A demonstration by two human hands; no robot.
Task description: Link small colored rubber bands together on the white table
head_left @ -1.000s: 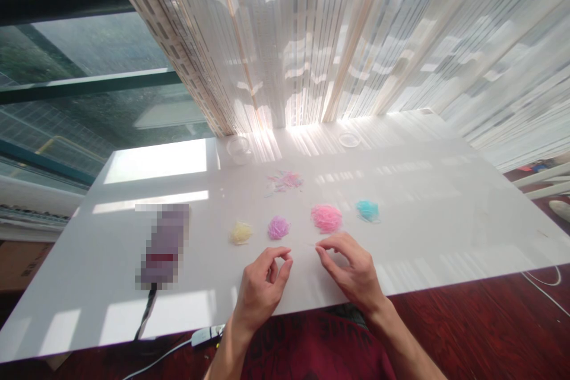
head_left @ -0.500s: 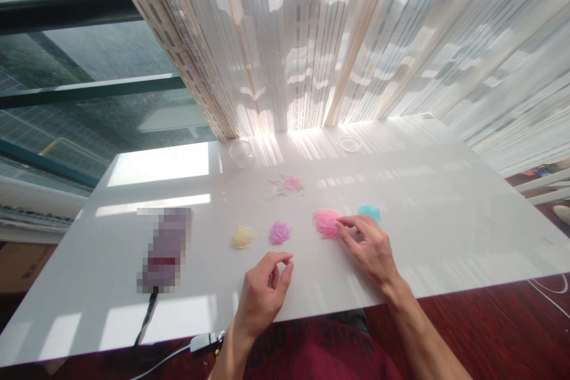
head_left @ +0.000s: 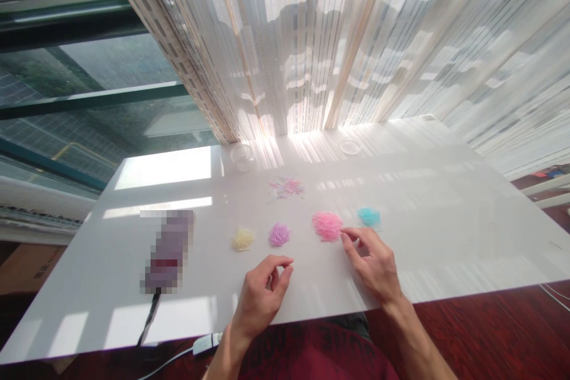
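My left hand [head_left: 265, 288] rests near the table's front edge, thumb and forefinger pinched together; anything between them is too small to make out. My right hand [head_left: 374, 261] is also in a pinch, its fingertips close by the right edge of a pile of pink thin strips [head_left: 327, 227]. What it holds, if anything, does not show. A turquoise pile [head_left: 369, 217] lies just beyond that hand. To the left are a purple pile [head_left: 279, 234] and a pale yellow pile [head_left: 243, 239]. Farther back, mixed-colour strips [head_left: 287, 187] lie loosely scattered.
A clear round container [head_left: 243, 158] and a clear round lid-like disc [head_left: 351, 146] stand at the back of the white table [head_left: 445, 208]. At left lies a blurred purple oblong [head_left: 167, 252] with a dark cord. Striped curtains [head_left: 303, 59] hang along the back edge.
My right hand, first pinching a thin pale strip near my left hand, moved right to between the pink and turquoise piles, then slightly back toward me. My left hand stayed nearly still.
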